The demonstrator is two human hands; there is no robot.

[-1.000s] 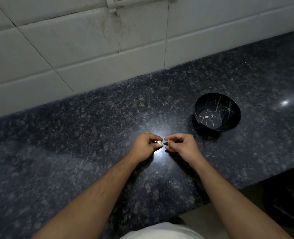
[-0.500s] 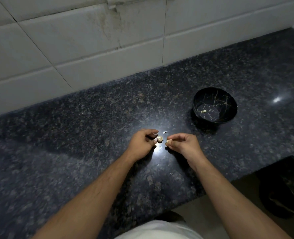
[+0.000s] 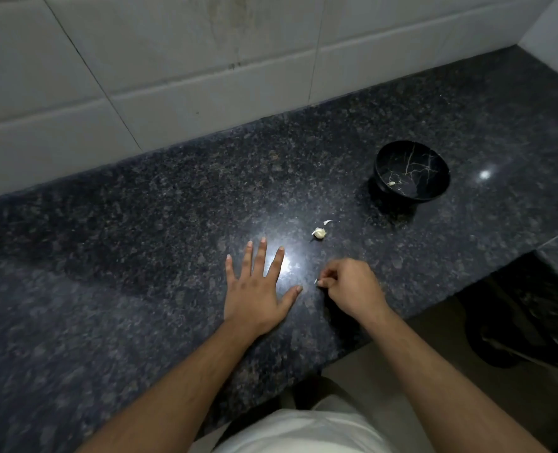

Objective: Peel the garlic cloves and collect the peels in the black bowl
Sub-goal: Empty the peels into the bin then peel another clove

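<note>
Right fingers (image 3: 328, 282) pinch a peel (image 3: 315, 281); left fingers (image 3: 260, 256) splayed, garlic clove (image 3: 319, 232) beyond.

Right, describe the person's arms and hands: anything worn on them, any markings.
Both forearms are bare all the way into frame: no sleeves, watch or bracelet show. The left hand and right hand carry no gloves, and no rings are visible. No tattoos or markings can be made out in the dim light. A white garment shows at the bottom edge.

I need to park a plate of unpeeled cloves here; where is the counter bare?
Bare counter runs between the left hand and the tiled wall. It is tight between the garlic clove, loose peel and black bowl.
</note>
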